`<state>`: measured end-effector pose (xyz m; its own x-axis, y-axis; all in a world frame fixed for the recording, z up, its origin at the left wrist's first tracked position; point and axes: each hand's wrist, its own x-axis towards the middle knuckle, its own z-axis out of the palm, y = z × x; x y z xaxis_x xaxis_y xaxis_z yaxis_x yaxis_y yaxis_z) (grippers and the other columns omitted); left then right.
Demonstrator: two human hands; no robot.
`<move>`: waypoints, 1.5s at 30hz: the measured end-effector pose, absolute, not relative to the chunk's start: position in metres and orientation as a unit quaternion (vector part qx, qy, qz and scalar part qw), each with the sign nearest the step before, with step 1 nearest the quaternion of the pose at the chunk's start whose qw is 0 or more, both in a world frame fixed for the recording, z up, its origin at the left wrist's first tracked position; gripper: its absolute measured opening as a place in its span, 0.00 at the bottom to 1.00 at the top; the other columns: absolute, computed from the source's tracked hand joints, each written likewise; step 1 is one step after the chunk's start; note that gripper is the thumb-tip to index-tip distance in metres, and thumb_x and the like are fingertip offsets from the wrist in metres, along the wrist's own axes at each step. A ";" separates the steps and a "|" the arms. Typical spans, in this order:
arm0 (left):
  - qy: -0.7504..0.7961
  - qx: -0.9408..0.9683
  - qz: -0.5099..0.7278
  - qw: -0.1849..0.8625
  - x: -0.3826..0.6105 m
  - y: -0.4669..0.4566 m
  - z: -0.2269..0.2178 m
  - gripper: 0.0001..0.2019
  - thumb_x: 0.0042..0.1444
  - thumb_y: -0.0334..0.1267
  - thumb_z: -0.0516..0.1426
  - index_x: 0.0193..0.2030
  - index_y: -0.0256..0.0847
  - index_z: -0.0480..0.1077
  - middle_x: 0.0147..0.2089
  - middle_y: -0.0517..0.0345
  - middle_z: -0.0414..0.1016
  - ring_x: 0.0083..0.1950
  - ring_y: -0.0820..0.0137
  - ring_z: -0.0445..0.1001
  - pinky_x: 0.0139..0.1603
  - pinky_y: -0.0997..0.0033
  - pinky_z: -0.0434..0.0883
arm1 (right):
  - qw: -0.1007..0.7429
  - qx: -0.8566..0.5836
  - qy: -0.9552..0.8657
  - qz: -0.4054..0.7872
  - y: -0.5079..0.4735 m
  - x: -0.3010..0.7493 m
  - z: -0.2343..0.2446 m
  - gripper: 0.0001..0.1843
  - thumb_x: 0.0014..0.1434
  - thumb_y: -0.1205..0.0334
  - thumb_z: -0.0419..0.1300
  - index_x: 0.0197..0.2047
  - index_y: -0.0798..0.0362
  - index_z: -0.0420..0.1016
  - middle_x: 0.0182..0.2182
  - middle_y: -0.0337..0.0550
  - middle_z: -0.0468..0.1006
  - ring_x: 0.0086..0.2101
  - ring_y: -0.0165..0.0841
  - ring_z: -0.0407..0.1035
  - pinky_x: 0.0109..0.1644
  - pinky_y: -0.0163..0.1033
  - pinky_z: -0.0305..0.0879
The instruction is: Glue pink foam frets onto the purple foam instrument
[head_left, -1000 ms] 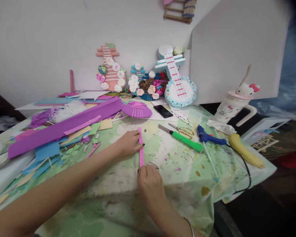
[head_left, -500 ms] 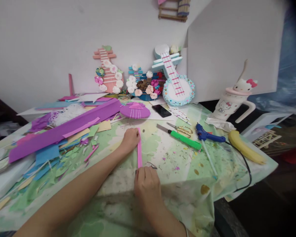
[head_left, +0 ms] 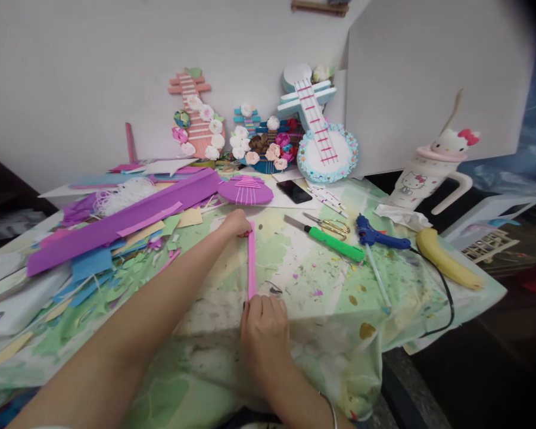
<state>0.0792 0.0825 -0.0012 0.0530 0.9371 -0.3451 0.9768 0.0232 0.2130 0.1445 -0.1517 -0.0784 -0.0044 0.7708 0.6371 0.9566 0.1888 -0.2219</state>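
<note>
Head cam, looking fwd and down, close over craft table (head_left: 402, 333).

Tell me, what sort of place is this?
Most likely a home craft table. Coloured foam scraps litter it, a blue glue gun and scissors lie ready, and flower-trimmed foam guitars lean against the wall. The left hand and right hand hold a pink strip by its ends.

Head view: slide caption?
Left hand and right hand hold the ends of a pink strip on a cluttered craft table, green knife and blue glue gun nearby.
</note>
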 end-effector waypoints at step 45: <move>0.575 0.810 -0.042 0.104 0.076 0.052 -0.005 0.12 0.58 0.40 0.57 0.45 0.35 0.71 0.43 0.53 0.74 0.42 0.67 0.74 0.42 0.63 0.72 | 0.324 -0.684 -0.654 -0.005 -0.155 0.146 -0.064 0.05 0.53 0.73 0.54 0.30 0.57 0.69 0.31 0.52 0.68 0.34 0.43 0.56 0.37 0.48 0.53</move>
